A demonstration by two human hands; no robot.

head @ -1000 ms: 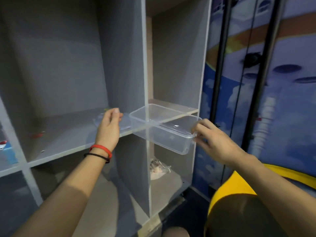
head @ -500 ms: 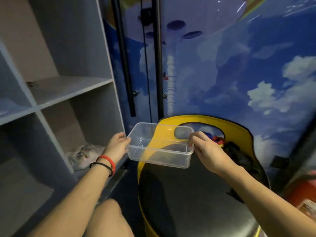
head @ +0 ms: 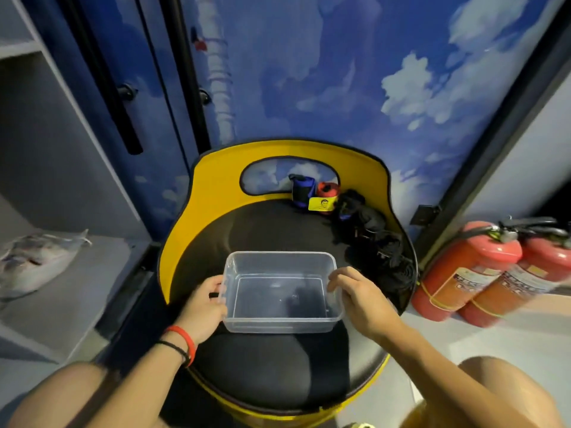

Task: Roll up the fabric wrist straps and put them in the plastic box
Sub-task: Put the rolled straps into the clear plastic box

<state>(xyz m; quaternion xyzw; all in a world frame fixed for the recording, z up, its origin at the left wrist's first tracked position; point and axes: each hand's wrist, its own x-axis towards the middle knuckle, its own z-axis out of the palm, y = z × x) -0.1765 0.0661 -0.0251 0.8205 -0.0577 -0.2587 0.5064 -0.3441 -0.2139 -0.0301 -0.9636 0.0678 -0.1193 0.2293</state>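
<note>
Head view: both hands, left hand [head: 202,307] and right hand [head: 360,299], hold plastic box [head: 279,324].

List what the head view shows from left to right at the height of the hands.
A wrapped bundle on the shelf → left hand → plastic box → right hand → fire extinguishers.

You have one clear plastic box [head: 278,325], centre frame, and two hands: left hand [head: 204,307], right hand [head: 361,301]. Upper centre: one blue rolled strap [head: 301,189], one red rolled strap [head: 328,189]; black strap heap [head: 374,239], count indeterminate. Right edge: two fire extinguishers [head: 466,270]. One yellow-backed chair [head: 213,180]. Two wristbands [head: 185,338], lower left.
</note>
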